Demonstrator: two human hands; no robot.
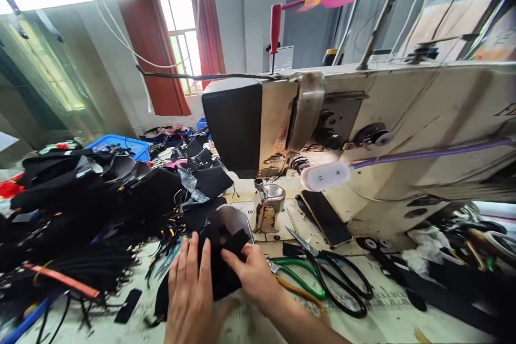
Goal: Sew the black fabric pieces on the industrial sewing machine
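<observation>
The left hand (192, 293) lies flat on the black fabric piece (221, 258), its grip open. The right hand (253, 274) seems to pinch the fabric's edge near the black scissors (338, 279).

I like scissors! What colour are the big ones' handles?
Black, on the big scissors, seen in the head view.

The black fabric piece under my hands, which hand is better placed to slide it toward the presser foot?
Probably the right hand: it pinches the black fabric piece at the edge nearest the presser foot. The left hand lies flat farther back.
</observation>
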